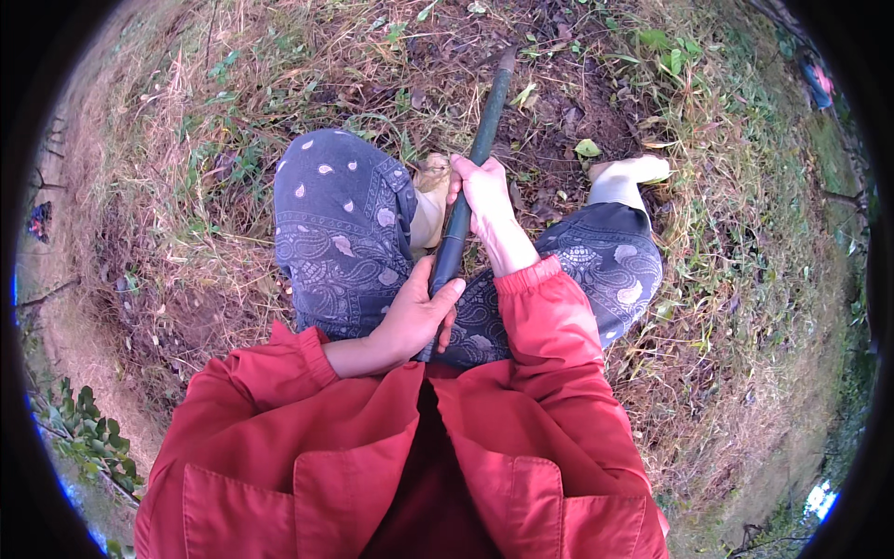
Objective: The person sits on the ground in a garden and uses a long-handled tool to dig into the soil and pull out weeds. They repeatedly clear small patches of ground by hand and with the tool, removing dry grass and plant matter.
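A long dark green tool handle (487, 129) runs from the person's lap up and slightly right to the ground ahead. My left hand (426, 307) is closed around its near, blackish end. Farther up the shaft, my right hand (482, 185) grips it too, thumb along the left side. At the far end a brownish tip meets dry grass and dark soil (601, 119); a thin blade seems to stick out to the left there, but its shape is hard to tell. The shaft passes between the bent knees in patterned dark trousers.
Pale boots (625, 175) stand on either side of the shaft. Dry grass and weeds (230, 168) surround the person. A leafy branch (91, 433) is at lower left. Small, blurred colourful shapes, possibly people, appear at the far right edge (817, 80) and far left edge (40, 222).
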### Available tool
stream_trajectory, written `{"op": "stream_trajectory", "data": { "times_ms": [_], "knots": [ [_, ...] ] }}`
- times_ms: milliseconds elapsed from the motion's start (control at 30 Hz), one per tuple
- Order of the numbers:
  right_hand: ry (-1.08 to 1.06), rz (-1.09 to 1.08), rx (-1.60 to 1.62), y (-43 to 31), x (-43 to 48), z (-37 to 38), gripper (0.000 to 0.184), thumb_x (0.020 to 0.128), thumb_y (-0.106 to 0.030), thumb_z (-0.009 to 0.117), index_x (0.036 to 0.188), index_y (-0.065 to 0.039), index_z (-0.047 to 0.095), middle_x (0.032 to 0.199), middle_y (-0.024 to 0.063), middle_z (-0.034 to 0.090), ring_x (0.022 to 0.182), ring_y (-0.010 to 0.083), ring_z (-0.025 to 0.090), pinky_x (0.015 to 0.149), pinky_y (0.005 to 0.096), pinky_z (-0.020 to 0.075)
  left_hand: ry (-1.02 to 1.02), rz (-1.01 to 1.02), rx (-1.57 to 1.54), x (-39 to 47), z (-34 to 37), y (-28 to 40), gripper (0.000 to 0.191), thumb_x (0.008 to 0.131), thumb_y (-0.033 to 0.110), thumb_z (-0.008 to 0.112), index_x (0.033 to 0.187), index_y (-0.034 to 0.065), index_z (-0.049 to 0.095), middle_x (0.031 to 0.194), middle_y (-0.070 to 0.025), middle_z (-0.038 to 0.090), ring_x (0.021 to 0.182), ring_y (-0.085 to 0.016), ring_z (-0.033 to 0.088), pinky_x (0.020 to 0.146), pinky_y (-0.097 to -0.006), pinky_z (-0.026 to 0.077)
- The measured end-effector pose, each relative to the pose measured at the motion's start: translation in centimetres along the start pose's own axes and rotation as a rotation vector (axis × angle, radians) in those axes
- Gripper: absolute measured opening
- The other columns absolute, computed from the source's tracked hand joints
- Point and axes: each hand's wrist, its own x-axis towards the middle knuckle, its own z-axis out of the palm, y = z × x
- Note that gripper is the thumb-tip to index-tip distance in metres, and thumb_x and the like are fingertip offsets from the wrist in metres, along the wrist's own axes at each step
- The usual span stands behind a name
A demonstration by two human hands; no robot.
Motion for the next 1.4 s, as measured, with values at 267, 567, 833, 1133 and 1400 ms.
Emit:
{"op": "stream_trajectory", "data": {
  "times_ms": [267, 567, 833, 1133, 1400],
  "knots": [
    [0.308, -0.114, 0.087, -1.0, -1.4, -8.7, 0.027, 0.085, -0.01, 0.053, 0.06, -0.002, 0.047, 0.05, 0.0055, 0.047, 0.037, 0.0146, 0.044, 0.035, 0.0272, 0.0391, -0.312, -0.186, 0.059, 3.2, 1.8, 0.7, 0.021, 0.093, 0.023, 0.047, 0.105, 0.0077, 0.038, 0.06, -0.001, 0.046, 0.039, -0.01, 0.045, 0.036, -0.0245, 0.038],
    [0.376, 0.09, 0.139, 1.5, -3.2, -8.4, 0.021, 0.083, -0.008, 0.051, 0.064, -0.002, 0.046, 0.051, 0.0062, 0.046, 0.038, 0.0172, 0.044, 0.036, 0.0305, 0.0397, -0.34, -0.416, -0.03, 1.8, 0.7, 2.1, 0.023, 0.093, 0.027, 0.047, 0.105, 0.0095, 0.038, 0.066, -0.002, 0.047, 0.044, -0.01, 0.046, 0.039, -0.0245, 0.04],
    [0.012, 0.096, 0.278, -0.7, -3.9, -1.5, 0.016, 0.086, -0.01, 0.052, 0.072, -0.002, 0.047, 0.054, 0.0036, 0.046, 0.041, 0.0136, 0.044, 0.038, 0.0278, 0.0411, -0.199, -0.198, 0.037, -2.8, 0.3, 3.4, 0.036, 0.092, 0.017, 0.049, 0.119, 0.006, 0.028, 0.064, -0.0038, 0.047, 0.044, -0.013, 0.049, 0.043, -0.0264, 0.043],
    [0.094, -0.107, 0.28, -2.7, -3.3, -1.9, 0.017, 0.086, -0.01, 0.054, 0.074, -0.004, 0.044, 0.055, 0.0028, 0.046, 0.042, 0.0113, 0.043, 0.037, 0.026, 0.0409, -0.253, -0.096, 0.053, -1.3, 0.2, 3.6, 0.035, 0.092, 0.011, 0.046, 0.122, 0.0062, 0.029, 0.061, -0.0032, 0.045, 0.044, -0.012, 0.047, 0.041, -0.0242, 0.041],
    [0.296, -0.171, 0.458, -2.3, -4.8, -7.7, 0.012, 0.086, -0.01, 0.056, 0.083, -0.005, 0.045, 0.063, 0.0047, 0.051, 0.051, 0.0148, 0.051, 0.045, 0.0286, 0.0477, -0.403, -0.091, 0.249, 3.7, 1.8, 2.5, 0.036, 0.087, 0.013, 0.055, 0.115, 0.0025, 0.034, 0.061, -0.0029, 0.047, 0.042, -0.011, 0.05, 0.036, -0.0254, 0.039]
  ]
}}
